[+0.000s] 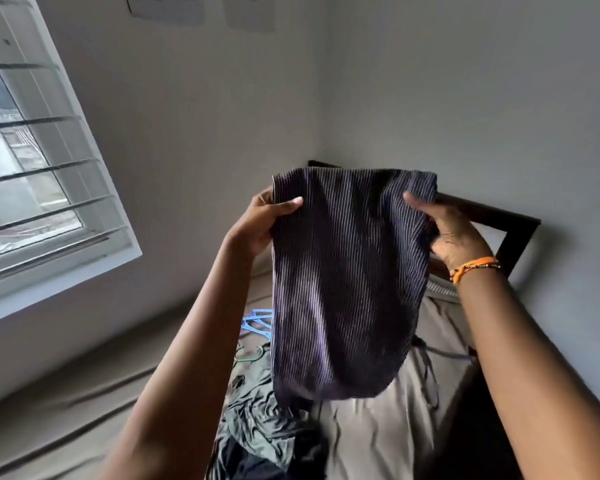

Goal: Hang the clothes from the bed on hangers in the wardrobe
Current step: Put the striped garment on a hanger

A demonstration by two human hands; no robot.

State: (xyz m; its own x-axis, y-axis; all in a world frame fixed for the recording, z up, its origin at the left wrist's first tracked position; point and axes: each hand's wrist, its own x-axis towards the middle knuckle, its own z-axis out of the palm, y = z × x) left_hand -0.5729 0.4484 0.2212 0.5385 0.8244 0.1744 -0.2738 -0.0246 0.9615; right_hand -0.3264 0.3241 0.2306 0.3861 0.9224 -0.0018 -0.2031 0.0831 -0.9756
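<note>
A dark navy garment with thin white stripes (347, 285) hangs in the air above the bed, held up by both hands at its top corners. My left hand (262, 221) grips its left edge with the thumb on the front. My right hand (451, 233), with an orange bracelet at the wrist, grips its right edge. Below it on the bed (378, 434) lies a crumpled pile of dark grey-green and black clothes (260, 431). Blue plastic hangers (257, 322) and a green hanger (253, 356) lie on the sheet behind the garment's left side. The wardrobe is not in view.
The bed has a brown sheet and a dark wooden headboard (492, 216) against the grey wall. A barred window (39, 168) fills the left side. Papers (167, 8) are stuck high on the wall.
</note>
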